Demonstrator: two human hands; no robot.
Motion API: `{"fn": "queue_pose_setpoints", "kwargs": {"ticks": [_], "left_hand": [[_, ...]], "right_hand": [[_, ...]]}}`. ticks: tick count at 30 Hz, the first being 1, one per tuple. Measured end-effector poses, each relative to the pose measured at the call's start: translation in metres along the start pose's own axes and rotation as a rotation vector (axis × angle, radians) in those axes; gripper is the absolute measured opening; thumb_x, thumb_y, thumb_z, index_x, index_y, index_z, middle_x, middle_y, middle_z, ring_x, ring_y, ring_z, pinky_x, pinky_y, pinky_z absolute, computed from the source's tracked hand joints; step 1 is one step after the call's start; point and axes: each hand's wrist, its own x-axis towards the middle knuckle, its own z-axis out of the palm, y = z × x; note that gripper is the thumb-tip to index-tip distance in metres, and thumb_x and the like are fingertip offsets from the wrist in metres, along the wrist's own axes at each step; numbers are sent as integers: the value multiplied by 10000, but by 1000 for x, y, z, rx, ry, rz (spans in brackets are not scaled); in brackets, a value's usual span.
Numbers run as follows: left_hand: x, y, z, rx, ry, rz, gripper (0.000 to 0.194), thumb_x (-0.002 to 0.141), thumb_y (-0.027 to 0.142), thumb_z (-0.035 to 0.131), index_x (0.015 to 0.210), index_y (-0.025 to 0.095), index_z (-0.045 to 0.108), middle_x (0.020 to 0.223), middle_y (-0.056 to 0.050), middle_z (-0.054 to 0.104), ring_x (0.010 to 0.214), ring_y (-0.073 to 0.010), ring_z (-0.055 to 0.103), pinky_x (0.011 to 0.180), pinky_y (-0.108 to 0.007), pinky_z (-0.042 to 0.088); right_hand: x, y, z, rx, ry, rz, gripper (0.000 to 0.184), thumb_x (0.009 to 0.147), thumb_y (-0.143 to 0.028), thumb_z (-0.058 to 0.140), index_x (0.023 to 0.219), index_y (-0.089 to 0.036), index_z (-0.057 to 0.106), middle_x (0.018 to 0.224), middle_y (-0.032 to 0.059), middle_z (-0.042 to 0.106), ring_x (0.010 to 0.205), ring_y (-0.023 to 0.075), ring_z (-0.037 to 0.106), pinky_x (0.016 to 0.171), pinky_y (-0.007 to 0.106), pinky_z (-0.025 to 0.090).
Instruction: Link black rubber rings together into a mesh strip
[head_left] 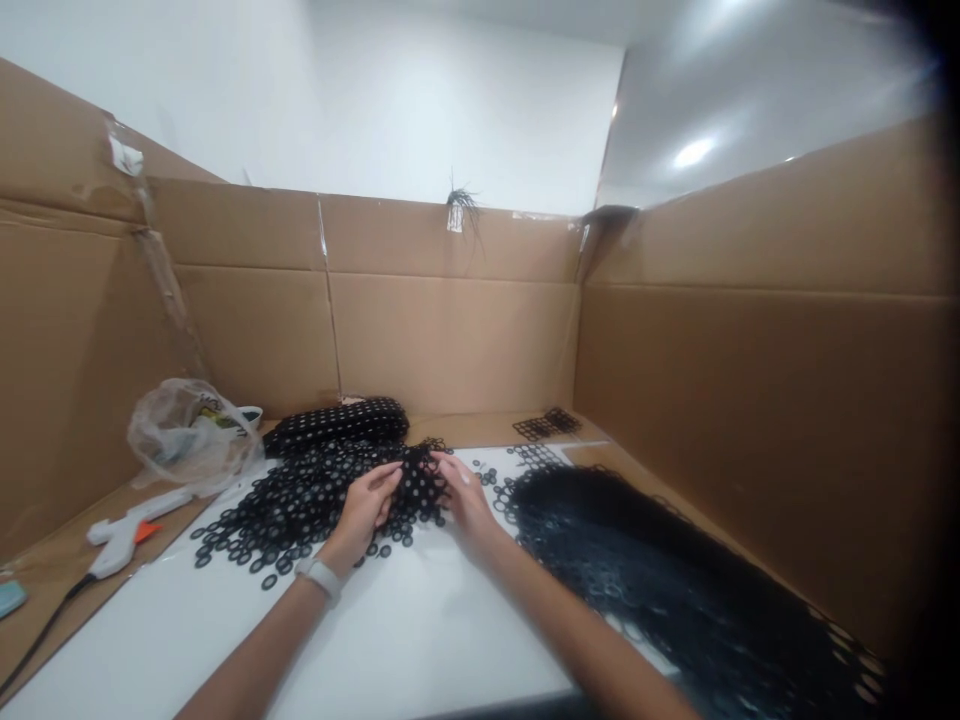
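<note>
In the head view, my left hand (369, 508) is closed, thumb and fingers pinched at the left edge of a black ring mesh (418, 486) with pale round holes. Facing it, my right hand (466, 498) has its fingers curled in on the mesh's right edge. The exact grip of the fingertips is too small to make out. Loose black rings (262, 525) lie in a wide pile left of and beneath the hands. A white band (319, 577) is on my left wrist.
Behind the pile lies a rolled black dotted cloth (345, 418). A large black ring sheet (637, 560) covers the right side. At left are a white glue gun (124, 535) with a cord and a clear plastic bag (184, 435). Cardboard walls (450, 340) enclose the white board (390, 640).
</note>
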Motion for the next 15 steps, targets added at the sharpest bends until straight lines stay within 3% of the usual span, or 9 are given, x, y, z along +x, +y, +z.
{"fn": "queue_pose_setpoints", "kwargs": {"ticks": [3,6,9,12,15], "left_hand": [[-4,1,5,-73,-9,-43,876,761,721,815,1347,78,715,618,102,380,471,-69,301,408,-193,204],[-9,0,11,-81,-13,-50,830,803,702,780,1354,86,711,621,108,361,468,-69,280,417,-196,215],[-11,0,14,-23,1,-6,754,841,691,757,1343,129,729,648,66,492,451,-78,308,413,-213,248],[-12,4,14,74,49,105,611,832,622,798,1256,183,782,921,-42,697,514,-85,397,464,-235,352],[-14,10,13,158,61,211,472,837,537,815,1199,234,828,1159,-82,729,628,-106,489,583,-249,451]], "right_hand": [[3,-7,-2,-35,6,-50,608,772,-671,881,1237,-299,758,1281,82,781,1120,274,726,817,320,575],[5,-7,2,-124,49,-105,616,624,-515,1010,1118,-248,758,1154,90,795,1060,284,729,889,368,578],[5,-3,7,-160,97,-176,506,617,-427,1010,995,-218,746,1043,78,786,993,268,723,946,391,564],[5,-1,7,-186,84,-203,429,637,-392,989,939,-212,744,1008,68,780,972,262,716,952,390,560],[6,-1,4,-221,51,-213,376,659,-369,964,934,-202,770,1015,69,783,977,259,715,956,380,550]]}}
